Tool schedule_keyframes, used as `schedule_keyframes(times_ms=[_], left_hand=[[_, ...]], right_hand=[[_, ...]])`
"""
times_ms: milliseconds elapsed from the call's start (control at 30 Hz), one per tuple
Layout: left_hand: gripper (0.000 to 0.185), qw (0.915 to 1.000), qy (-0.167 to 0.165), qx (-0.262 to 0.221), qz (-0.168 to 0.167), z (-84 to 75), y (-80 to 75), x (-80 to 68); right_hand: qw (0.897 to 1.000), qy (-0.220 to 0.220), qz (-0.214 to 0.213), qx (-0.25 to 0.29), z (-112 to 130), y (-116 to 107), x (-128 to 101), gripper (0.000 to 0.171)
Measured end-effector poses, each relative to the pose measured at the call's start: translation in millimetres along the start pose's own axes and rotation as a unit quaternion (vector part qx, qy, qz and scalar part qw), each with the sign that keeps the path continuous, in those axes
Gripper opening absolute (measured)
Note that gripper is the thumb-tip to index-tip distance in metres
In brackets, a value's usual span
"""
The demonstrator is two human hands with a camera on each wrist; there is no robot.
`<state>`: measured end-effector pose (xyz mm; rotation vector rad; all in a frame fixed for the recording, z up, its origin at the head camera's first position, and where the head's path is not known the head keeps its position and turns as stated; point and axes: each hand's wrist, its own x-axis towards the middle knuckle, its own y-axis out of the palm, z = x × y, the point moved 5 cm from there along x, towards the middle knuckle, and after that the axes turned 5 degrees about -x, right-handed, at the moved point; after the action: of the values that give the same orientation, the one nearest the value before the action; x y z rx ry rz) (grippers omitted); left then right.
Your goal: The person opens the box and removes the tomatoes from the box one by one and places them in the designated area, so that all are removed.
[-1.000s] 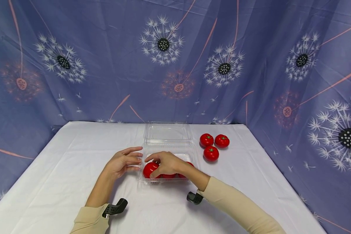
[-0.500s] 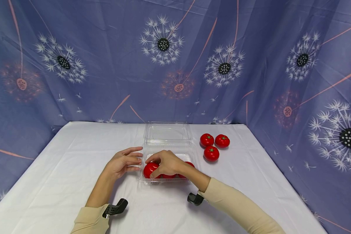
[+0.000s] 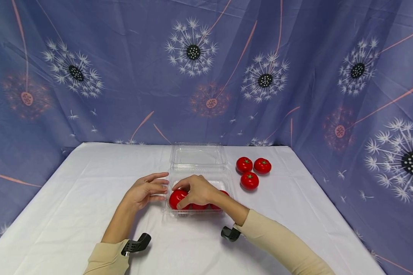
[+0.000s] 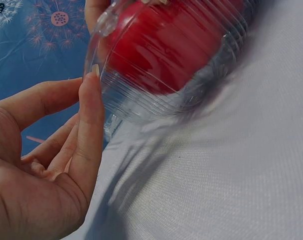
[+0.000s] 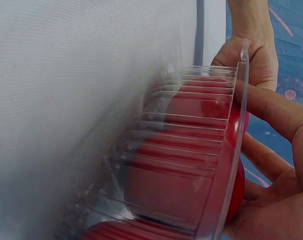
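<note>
White cloth covers the bench (image 3: 72, 198), where a clear clamshell box (image 3: 223, 179) lies open. The right hand (image 3: 196, 191) curls its fingers over the left-most tomato (image 3: 176, 198) inside; the left hand (image 3: 142, 193), fingers straight and loosely spread, touches the box's left wall.

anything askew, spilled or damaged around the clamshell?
Nothing stands out. The clear clamshell sits flat on the white cloth, lid open behind it. Tomatoes in the tray look whole; three more tomatoes sit grouped to its right. The right hand is on the tomato at the tray's left end; the left hand steadies the tray's edge.
</note>
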<state>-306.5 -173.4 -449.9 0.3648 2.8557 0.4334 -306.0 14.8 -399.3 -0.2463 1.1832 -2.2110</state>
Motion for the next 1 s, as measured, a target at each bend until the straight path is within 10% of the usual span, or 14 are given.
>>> schedule_keyframes(times_ms=[1000], left_hand=[[0.065, 1.0, 0.001, -0.007, 0.001, 0.6, 1.3, 0.3]], right_hand=[[0.996, 0.018, -0.061, 0.068, 1, -27, -6, 0.053]])
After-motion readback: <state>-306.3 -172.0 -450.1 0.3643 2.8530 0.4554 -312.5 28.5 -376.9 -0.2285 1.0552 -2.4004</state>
